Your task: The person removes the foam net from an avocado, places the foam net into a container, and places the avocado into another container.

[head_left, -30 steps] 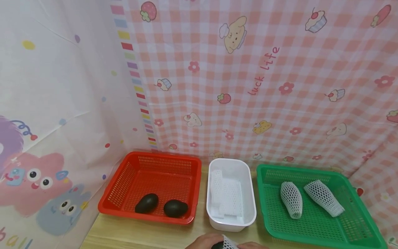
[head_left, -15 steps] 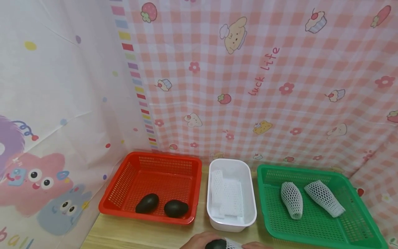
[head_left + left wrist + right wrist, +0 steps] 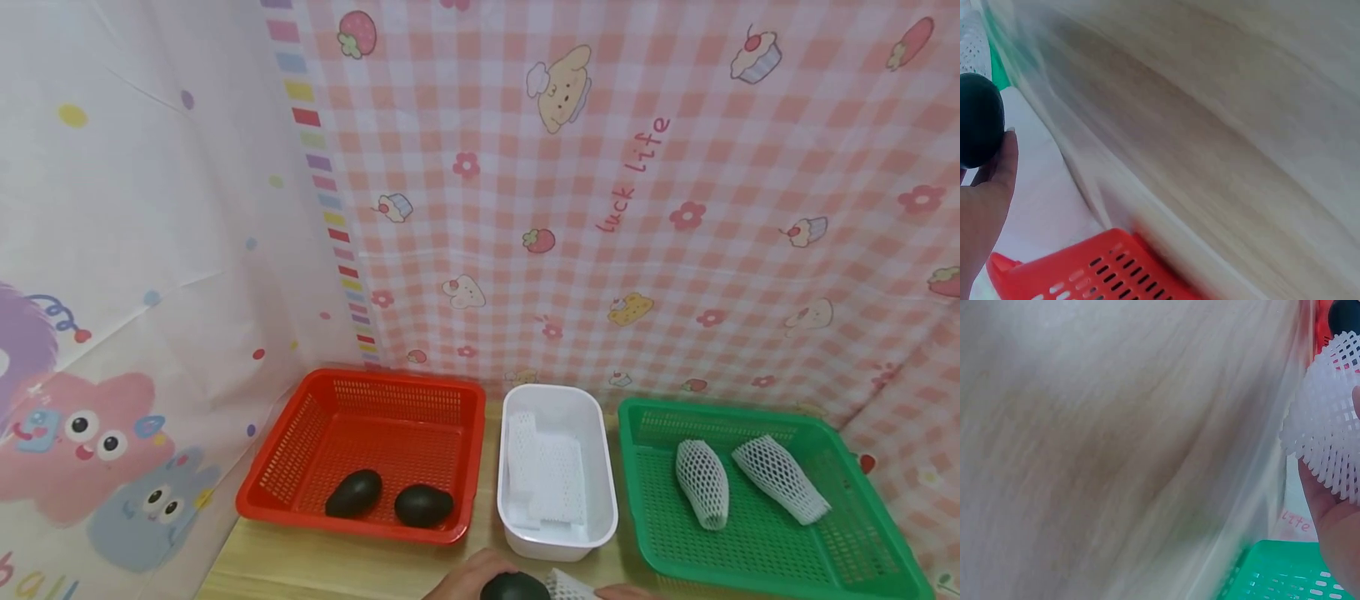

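Your left hand [image 3: 472, 575] has its fingers wrapped round a dark avocado [image 3: 514, 587], above the desk [image 3: 360, 562], nearer you than the white tub [image 3: 551, 552]. Your right hand [image 3: 626, 592] pinches a foam net sleeve [image 3: 1329, 419] just beside the fruit; whether the two touch, you cannot tell from here.

The sleeve's rim would probably fold or snag if its mouth isn't spread wide enough for the avocado. Force it then, and the smooth skin could slip from your left hand and roll across the desk. A hard tug on the pinched part might tear the mesh.

Two bare avocados [image 3: 354, 493] lie along the red basket's [image 3: 360, 527] near edge; two bulging sleeves [image 3: 702, 485] rest in the green basket [image 3: 780, 577].
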The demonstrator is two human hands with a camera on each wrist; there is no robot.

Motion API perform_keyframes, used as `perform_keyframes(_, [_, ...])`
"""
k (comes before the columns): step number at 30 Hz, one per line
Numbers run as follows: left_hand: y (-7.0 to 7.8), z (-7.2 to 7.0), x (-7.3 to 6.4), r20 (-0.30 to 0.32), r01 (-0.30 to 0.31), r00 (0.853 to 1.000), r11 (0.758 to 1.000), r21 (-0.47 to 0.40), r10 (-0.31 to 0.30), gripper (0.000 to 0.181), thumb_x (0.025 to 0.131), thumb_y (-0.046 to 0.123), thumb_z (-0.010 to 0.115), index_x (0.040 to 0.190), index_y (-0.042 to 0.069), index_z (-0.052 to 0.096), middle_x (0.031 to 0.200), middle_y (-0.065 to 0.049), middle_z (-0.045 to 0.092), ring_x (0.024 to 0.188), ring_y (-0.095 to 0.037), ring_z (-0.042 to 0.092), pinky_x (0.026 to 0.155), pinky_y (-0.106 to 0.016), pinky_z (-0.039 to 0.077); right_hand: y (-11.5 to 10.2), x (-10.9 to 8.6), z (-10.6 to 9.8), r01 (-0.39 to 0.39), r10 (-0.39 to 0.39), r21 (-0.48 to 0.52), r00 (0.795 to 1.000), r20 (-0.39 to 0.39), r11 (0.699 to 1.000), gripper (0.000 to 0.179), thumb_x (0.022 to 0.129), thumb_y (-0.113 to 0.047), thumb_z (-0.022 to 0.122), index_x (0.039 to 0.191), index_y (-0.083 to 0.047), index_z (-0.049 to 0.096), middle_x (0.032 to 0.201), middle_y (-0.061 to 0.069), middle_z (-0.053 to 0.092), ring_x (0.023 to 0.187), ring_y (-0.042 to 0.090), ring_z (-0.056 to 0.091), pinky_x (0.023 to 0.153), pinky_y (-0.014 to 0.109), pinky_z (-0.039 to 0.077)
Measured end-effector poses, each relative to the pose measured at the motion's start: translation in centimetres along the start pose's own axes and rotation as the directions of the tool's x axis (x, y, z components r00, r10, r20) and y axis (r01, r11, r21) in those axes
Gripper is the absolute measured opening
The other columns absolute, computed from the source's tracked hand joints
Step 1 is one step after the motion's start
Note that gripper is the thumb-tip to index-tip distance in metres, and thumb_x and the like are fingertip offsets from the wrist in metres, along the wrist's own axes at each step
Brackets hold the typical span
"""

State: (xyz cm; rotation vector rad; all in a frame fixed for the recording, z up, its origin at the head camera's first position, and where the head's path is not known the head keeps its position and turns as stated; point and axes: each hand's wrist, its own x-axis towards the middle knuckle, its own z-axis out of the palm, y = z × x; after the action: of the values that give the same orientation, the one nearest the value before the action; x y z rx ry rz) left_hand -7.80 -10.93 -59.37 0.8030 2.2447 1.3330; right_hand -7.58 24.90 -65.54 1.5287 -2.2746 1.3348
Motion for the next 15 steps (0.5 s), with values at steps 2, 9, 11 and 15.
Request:
perform_keyframes(2, [0.0, -0.2, -0.2, -0.017, -0.008, 1.000, 1.000, 0.003, 0.008, 0.047, 0.090, 0.040, 0.080, 0.131, 0.022, 0.065, 0.126, 0.012, 0.061, 0.112, -0.003, 0.054, 0.097, -0.029, 0.049, 0.1, 0.1, -0.3, 0.020, -0.020, -0.045, 1.000, 0.005, 0.999, 0.077, 0.078, 0.012, 0.075, 0.144, -0.024, 0.058, 0.115, 0.009, 0.072, 0.104, 0.012, 0.068, 0.085, 0.011, 0.047])
perform_keyframes(9, [0.6, -1.0, -1.4, -0.070, -0.051, 0.996, 0.998, -0.030, 0.049, 0.044, 0.093, 0.040, 0.078, 0.132, 0.024, 0.064, 0.130, 0.006, 0.062, 0.114, -0.006, 0.056, 0.096, -0.030, 0.050, -0.5, 0.0, -0.9, 0.029, -0.028, 0.061, 0.999, -0.021, 0.998, 0.085, 0.076, 0.019, 0.070, 0.148, -0.025, 0.056, 0.122, 0.004, 0.071, 0.110, 0.009, 0.065, 0.086, 0.012, 0.048])
perform_keyframes(11, [0.9, -1.2, -1.8, -0.074, -0.014, 0.997, 0.999, -0.046, 0.011, 0.048, 0.092, 0.041, 0.079, 0.134, 0.024, 0.063, 0.134, 0.005, 0.062, 0.116, -0.008, 0.056, 0.098, -0.032, 0.050, -0.8, -0.1, -1.1, -0.014, 0.016, 0.146, 1.000, -0.013, 0.989, 0.082, 0.079, 0.022, 0.066, 0.146, -0.024, 0.058, 0.126, -0.002, 0.070, 0.114, 0.005, 0.063, 0.085, 0.015, 0.049])
perform_keyframes(15, [1.6, -1.8, -2.5, -0.087, 0.025, 0.996, 1.000, -0.019, -0.026, 0.058, 0.089, 0.043, 0.081, 0.139, 0.020, 0.062, 0.141, -0.002, 0.061, 0.122, -0.012, 0.054, 0.103, -0.036, 0.049, -1.3, -0.4, -1.5, -0.147, 0.139, 0.396, 0.989, 0.050, 0.906, 0.075, 0.091, 0.024, 0.050, 0.145, -0.028, 0.062, 0.138, -0.020, 0.060, 0.122, -0.007, 0.053, 0.088, 0.015, 0.047])
